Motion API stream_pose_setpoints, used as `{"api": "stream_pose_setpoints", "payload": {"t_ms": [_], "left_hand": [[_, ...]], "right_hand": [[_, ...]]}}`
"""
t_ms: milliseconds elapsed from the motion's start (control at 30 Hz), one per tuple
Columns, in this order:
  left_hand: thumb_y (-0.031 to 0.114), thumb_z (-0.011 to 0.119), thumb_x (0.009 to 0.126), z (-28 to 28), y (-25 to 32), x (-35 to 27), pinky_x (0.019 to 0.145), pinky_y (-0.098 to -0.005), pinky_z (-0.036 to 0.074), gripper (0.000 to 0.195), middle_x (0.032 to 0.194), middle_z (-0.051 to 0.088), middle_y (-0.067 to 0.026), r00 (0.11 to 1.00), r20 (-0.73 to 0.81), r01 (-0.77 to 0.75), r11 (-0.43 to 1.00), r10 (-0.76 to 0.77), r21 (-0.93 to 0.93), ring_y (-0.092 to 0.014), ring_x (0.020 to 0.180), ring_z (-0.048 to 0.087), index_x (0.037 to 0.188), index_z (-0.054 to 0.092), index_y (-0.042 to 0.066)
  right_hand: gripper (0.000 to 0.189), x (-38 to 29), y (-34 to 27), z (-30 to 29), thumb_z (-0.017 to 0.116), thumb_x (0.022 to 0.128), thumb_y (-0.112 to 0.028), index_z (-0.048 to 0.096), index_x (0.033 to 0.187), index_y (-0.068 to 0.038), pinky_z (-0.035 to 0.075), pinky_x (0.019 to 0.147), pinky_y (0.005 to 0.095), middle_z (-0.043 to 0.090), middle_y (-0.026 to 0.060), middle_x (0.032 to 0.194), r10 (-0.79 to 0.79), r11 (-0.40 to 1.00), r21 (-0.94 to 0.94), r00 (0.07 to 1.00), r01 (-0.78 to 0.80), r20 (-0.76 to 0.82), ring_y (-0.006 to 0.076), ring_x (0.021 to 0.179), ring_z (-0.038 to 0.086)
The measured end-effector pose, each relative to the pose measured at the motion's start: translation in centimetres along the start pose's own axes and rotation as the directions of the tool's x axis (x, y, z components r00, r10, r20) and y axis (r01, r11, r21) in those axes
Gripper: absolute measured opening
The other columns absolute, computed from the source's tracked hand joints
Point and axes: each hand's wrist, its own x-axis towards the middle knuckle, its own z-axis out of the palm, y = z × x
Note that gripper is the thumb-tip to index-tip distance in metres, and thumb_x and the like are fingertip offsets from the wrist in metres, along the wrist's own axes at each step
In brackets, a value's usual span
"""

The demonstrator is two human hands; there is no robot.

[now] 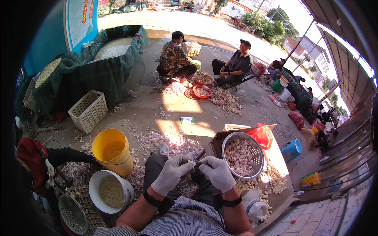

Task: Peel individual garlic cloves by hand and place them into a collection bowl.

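Observation:
A small pale garlic clove is pinched between the thumb and forefinger of my left hand, in a white knit glove. My right hand, gloved too, has its fingertips closed right beside the clove; whether they grip its skin or a small tool cannot be told. To the right, a metal colander holds unpeeled garlic cloves. Loose cloves lie on the board next to it. A yellow bucket and a white bucket, both with pale cloves in liquid, stand at my left.
Garlic skins litter the ground ahead. A plastic crate stands front left, a blue stool at right. A crouching person and a seated person are ahead near red baskets; another person's gloved hand is far left.

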Motion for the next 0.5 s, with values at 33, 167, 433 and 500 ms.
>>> {"api": "stream_pose_setpoints", "payload": {"t_ms": [33, 167, 433, 500], "left_hand": [[0.019, 0.064, 0.103, 0.0, 0.0, 0.1, 0.063, -0.0209, 0.05, 0.017, 0.092, 0.07, -0.0051, 0.999, 0.013, 0.047, 0.996, -0.046, -0.075, -0.008, 0.07, 0.062, 0.108, 0.065, 0.003], [0.019, 0.062, 0.104, 0.2, -0.2, 0.4, 0.062, -0.0219, 0.048, 0.015, 0.083, 0.065, -0.0019, 0.994, 0.024, 0.11, 0.938, -0.108, -0.328, -0.009, 0.067, 0.06, 0.1, 0.063, 0.005], [0.023, 0.058, 0.105, -1.3, -0.4, 0.8, 0.056, -0.024, 0.038, 0.022, 0.076, 0.054, -0.0002, 0.997, 0.072, 0.074, 0.713, -0.033, -0.698, -0.01, 0.062, 0.048, 0.092, 0.064, 0.007], [0.022, 0.059, 0.105, -1.5, -0.5, 0.7, 0.055, -0.0237, 0.037, 0.022, 0.076, 0.055, -0.0003, 0.996, 0.085, 0.087, 0.684, -0.037, -0.724, -0.01, 0.061, 0.047, 0.091, 0.064, 0.007]], "right_hand": [[0.012, 0.0, 0.1, 0.0, 0.069, 0.096, -0.008, 0.07, 0.105, 0.0, 0.047, 0.057, 0.0224, 0.066, -0.0017, 0.078, 0.008, 1.0, 0.023, 1.0, -0.007, -0.01, 0.0042, 0.064, 0.056], [0.011, -0.3, -0.5, -0.2, 0.066, 0.096, -0.007, 0.07, 0.103, 0.001, 0.043, 0.054, 0.0213, 0.067, 0.0, 0.079, 0.069, 0.978, 0.194, 0.997, -0.072, 0.023, 0.0043, 0.062, 0.054], [0.015, -0.1, 0.1, -0.7, 0.066, 0.096, -0.008, 0.069, 0.106, 0.003, 0.048, 0.061, 0.025, 0.07, 0.0052, 0.083, -0.037, 0.999, -0.021, 0.999, 0.036, -0.024, 0.0091, 0.067, 0.061], [0.018, 0.1, 0.3, 0.0, 0.067, 0.096, -0.009, 0.069, 0.108, 0.004, 0.052, 0.066, 0.0275, 0.072, 0.0075, 0.085, -0.225, 0.871, -0.46, 0.973, 0.175, -0.057, 0.0117, 0.072, 0.065]]}}
